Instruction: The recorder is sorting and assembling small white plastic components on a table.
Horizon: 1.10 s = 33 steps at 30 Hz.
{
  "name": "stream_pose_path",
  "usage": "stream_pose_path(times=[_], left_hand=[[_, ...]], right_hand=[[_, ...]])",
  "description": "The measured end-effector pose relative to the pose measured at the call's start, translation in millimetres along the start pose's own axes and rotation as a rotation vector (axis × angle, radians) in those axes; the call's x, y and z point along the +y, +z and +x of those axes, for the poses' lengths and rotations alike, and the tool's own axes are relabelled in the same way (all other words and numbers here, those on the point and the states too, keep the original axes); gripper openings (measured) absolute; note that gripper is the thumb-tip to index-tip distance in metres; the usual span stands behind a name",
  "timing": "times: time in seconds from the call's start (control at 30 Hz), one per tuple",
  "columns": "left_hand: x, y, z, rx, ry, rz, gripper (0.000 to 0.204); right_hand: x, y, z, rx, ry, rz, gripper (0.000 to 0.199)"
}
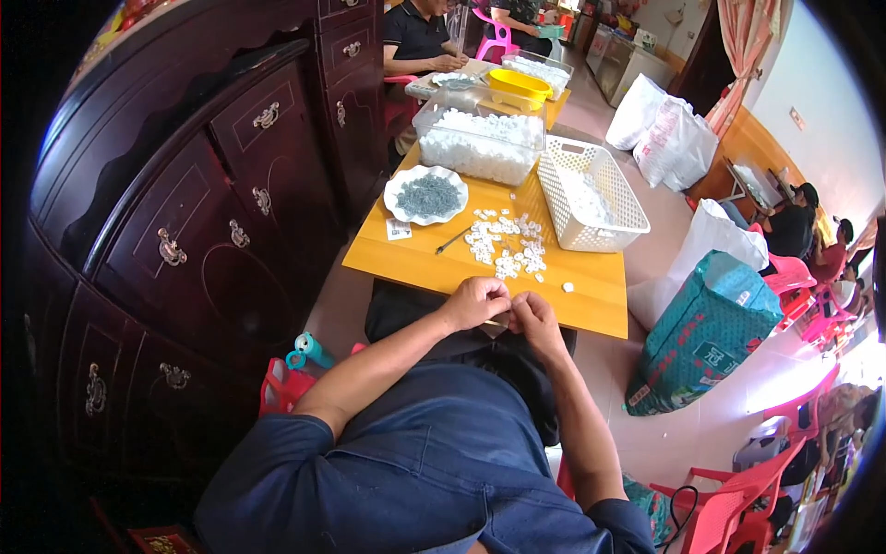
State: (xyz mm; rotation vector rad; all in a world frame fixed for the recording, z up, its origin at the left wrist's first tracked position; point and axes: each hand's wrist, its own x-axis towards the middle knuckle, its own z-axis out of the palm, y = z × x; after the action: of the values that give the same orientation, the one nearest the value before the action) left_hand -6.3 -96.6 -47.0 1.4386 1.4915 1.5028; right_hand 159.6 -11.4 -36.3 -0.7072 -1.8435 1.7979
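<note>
My left hand (479, 303) and my right hand (536, 322) meet over the near edge of the wooden table (415, 261). Both have their fingertips pinched together, and whatever sits between them is too small to make out. Just beyond lies a loose spread of small white plastic pieces (506, 242). One white piece (568, 287) rests apart, to the right. A scalloped white dish (392, 191) at the left holds a heap of small grey parts (427, 196). Near it lie a thin dark tool (450, 243) and a small printed card (398, 229).
A clear bin (535, 138) of white pieces and a white perforated basket (628, 222) stand farther back, before a yellow basin (520, 86). Dark cabinets (185, 203) line the left. A teal sack (701, 332) stands right of the table. Another person (415, 42) sits beyond.
</note>
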Motion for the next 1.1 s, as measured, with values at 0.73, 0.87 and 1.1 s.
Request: stream_pose_path(times=[0.73,0.87,1.1], left_hand=[[5,-8,-4,-0.141,-0.014,0.174,0.011],[7,-9,-3,-0.158,-0.025,0.138,0.012],[0,-12,-1,-0.179,-0.010,0.155,0.015]], right_hand=[[-16,-18,71,0.261,-0.285,-0.703,0.029],[-19,-7,105,0.242,-0.345,-0.926,0.027],[-3,1,121,0.265,-0.390,-1.001,0.021]])
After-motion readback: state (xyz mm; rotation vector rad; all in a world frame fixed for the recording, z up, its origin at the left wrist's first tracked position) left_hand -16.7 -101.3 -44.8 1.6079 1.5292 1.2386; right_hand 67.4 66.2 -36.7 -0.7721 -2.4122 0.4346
